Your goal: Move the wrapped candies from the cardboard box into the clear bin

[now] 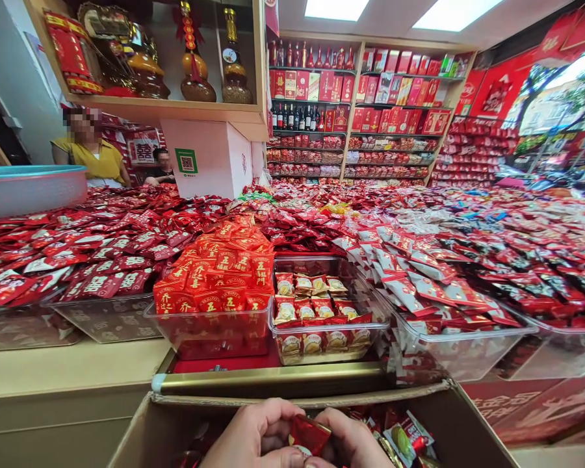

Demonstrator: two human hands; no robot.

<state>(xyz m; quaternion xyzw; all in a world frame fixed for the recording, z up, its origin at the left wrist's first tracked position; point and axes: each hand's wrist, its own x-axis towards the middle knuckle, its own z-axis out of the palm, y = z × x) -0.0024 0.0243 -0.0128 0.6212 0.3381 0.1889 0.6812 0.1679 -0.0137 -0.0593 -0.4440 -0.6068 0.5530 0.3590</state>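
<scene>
Low in the head view, my left hand (246,437) and my right hand (353,441) come together over an open cardboard box (139,437). Between their curled fingers is a small red snack packet (309,433), gripped from both sides. Inside the box lie loose packets, among them a red and white one with a green picture (405,438) right of my right hand. Just beyond the box stands a clear plastic bin (279,328) with small red and cream packets set in rows. My wrists are cut off by the bottom edge.
Left of that bin, another holds a heap of orange-red packets (219,266). Bins of red and white packets (433,279) spread rightward. A gold-edged ledge (273,380) runs behind the box. A blue-rimmed tub (34,188) and a person in yellow (92,156) are at left.
</scene>
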